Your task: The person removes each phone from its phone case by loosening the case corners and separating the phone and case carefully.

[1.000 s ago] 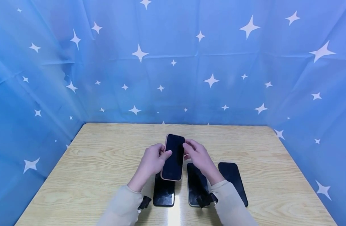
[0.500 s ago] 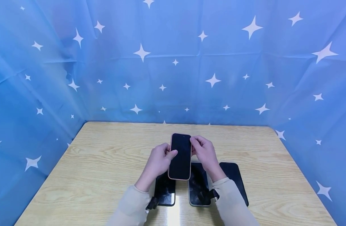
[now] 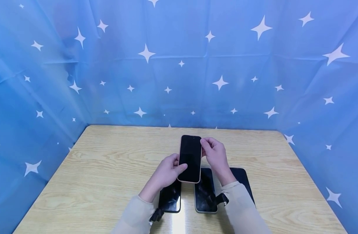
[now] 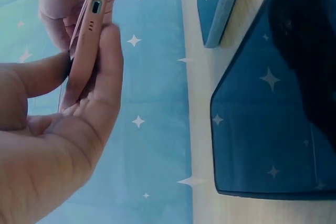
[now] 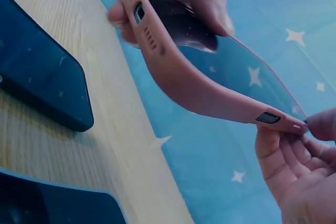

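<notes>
A smartphone with a dark screen is held up above the table in both hands. Its pink case shows a port opening and small holes along the bottom edge in the right wrist view. My left hand grips the lower left side, thumb over the screen's edge and fingers behind. With thumb and fingers, my right hand pinches the upper right edge. The left wrist view shows the case edge-on between the left thumb and fingers. Most of the phone's back is hidden.
Three more dark-screened phones lie on the wooden table: a left phone, a middle phone and a right phone, partly under the right forearm. A blue star-patterned curtain hangs behind the table.
The held phone has moved right and slightly away from me, and its tilt has changed. My right hand has shifted from over the screen's edge to the upper right edge, the left hand following the phone.
</notes>
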The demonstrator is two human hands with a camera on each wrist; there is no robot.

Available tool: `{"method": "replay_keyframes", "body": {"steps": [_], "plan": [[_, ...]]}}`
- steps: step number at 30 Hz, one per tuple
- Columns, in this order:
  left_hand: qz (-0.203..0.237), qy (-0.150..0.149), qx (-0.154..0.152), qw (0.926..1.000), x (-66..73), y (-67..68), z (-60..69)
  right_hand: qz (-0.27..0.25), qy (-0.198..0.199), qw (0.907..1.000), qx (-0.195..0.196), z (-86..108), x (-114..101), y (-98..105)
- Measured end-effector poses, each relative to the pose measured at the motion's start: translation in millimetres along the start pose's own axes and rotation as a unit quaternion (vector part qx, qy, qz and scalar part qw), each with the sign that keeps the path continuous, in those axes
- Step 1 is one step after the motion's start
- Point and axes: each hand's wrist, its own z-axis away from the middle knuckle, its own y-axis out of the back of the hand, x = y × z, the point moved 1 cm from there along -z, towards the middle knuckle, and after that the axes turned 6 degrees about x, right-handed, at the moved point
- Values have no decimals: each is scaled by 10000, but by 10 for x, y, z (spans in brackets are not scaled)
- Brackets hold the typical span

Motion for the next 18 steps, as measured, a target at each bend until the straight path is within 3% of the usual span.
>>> {"method": "replay_keyframes", "body": {"steps": [4, 18], "plan": [[-7, -6, -160, 9999, -25, 17, 26, 265, 22, 9993, -272, -13, -5, 21], [-430, -189, -109, 9988, 31, 57, 21, 1193, 314, 9859, -1132, -86, -74, 193]]}}
